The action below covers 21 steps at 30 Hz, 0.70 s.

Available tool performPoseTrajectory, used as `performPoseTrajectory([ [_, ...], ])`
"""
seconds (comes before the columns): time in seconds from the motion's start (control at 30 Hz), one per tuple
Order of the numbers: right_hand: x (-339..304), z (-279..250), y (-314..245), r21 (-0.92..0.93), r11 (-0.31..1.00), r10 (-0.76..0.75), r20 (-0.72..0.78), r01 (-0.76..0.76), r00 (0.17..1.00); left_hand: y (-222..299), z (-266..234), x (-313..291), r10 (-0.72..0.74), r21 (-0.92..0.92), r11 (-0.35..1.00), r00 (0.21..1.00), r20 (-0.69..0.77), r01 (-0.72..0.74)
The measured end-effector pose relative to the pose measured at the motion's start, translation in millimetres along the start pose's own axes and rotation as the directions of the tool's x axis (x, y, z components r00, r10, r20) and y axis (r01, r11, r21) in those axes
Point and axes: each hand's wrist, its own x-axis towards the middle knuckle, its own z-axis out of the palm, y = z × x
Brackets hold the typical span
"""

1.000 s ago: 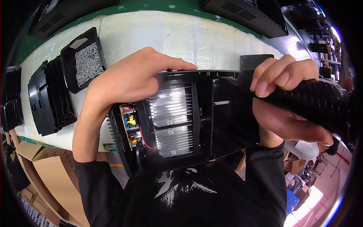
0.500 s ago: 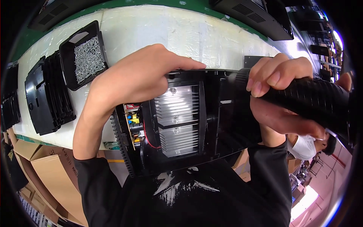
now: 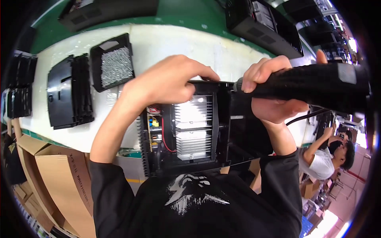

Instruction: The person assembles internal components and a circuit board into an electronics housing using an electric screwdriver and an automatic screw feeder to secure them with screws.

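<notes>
A black open housing (image 3: 248,137) lies across the near edge of the table in front of my body. Inside it are a silver finned heat sink (image 3: 194,146), a circuit board (image 3: 151,131) with colored parts, and a red wire. My left hand (image 3: 164,81) grips the far wall, its index finger on the rim and its thumb on the inner side. My right hand (image 3: 272,105) is wrapped round a thick black electric screwdriver (image 3: 317,85), held nearly level. Its ridged collar (image 3: 238,85) points left, close to the far wall; the bit cannot be made out.
A black tray (image 3: 96,69) of silver screws (image 3: 116,65) stands to the left, beside stacked black panels (image 3: 59,95). More black housings (image 3: 254,29) stand on the green surface beyond. Cardboard boxes (image 3: 55,178) are below left. A person (image 3: 321,160) works at the right.
My view has shifted, so the table's things appear further right and lower. The screwdriver's collar has come nearer my left index finger, which is now more bent.
</notes>
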Motion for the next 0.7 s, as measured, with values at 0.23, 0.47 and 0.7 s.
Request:
performPoseTrajectory([
  [0.23,-37,-70,-120,0.005,0.885,-0.458,-0.159,0.465,0.875,56,6,-76,-0.095,0.31,0.905,0.849,-0.52,0.291],
  [0.47,-111,-131,-168,-0.116,0.855,-0.508,-0.376,0.505,0.775,76,48,-130,-0.717,-0.487,0.679,0.639,-0.278,0.55],
  [0.7,-190,-188,-225,-0.604,0.651,-0.751,-0.427,0.46,0.503,17,-15,-77,-0.593,-0.322,0.784,0.793,-0.136,0.531],
])
